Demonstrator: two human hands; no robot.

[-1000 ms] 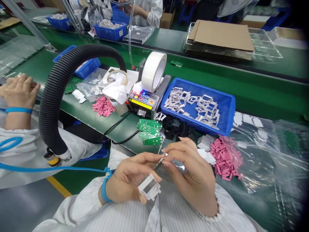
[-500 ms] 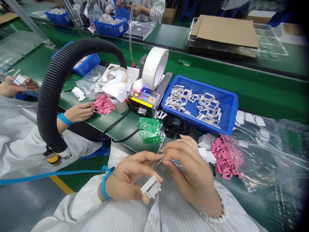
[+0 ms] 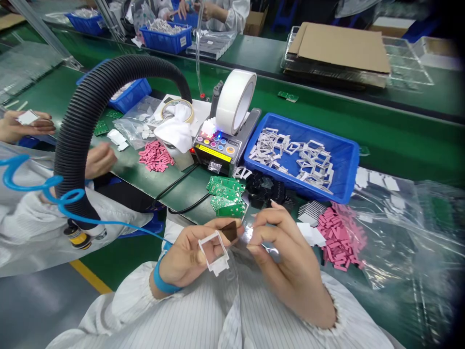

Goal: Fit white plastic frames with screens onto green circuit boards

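Note:
My left hand grips a white plastic frame with a square opening. A small dark film piece lies at the frame's upper corner, against my left fingertips. My right hand pinches a shiny clear film, its fingertips close to the dark piece. Just beyond my hands lie green circuit boards, black foam parts, and a loose pile of pink pads inside an open plastic bag.
A tape dispenser holds a white tape roll. A blue tray holds several white frames. At left, a co-worker's hand is near a black corrugated hose and a blue coiled air line. Further benches stand beyond.
My left hand has turned the white frame face-on and raised it. The dark piece now shows at its corner. My right hand has drawn slightly apart. The co-worker's hand has left the pink pads.

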